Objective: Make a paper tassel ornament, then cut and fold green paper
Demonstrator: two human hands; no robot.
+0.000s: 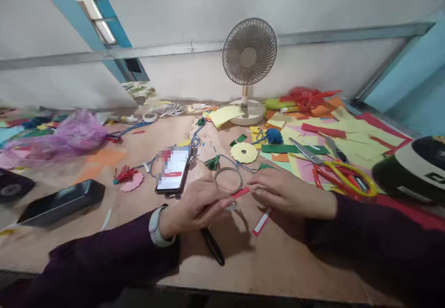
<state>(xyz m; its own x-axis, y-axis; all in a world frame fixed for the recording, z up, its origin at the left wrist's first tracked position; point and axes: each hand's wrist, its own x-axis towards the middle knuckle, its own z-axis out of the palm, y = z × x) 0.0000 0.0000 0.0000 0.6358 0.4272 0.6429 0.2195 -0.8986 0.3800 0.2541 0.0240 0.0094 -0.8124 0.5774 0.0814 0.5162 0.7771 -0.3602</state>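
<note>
My left hand (203,201), with a pale watch on its wrist, has thumb and fingers pressed together at the lower left of a thin ring (228,180). Between my hands lies a small red strip (241,192); the fingertips of my right hand (274,190) pinch its right end. What my left fingers hold is too small to make out clearly. Below my hands rests a red-edged strip with a white middle (262,222). A black pen-like object (212,247) lies partly under my left hand. A yellow scalloped disc (244,152) sits above the ring.
A phone (174,169) lies left of my hands, beyond it a black box (62,204). A fan (248,58) stands at the back. Scissors (340,176), coloured paper (365,136) and a dark green container (410,173) are on the right. Purple netting (81,132) lies left.
</note>
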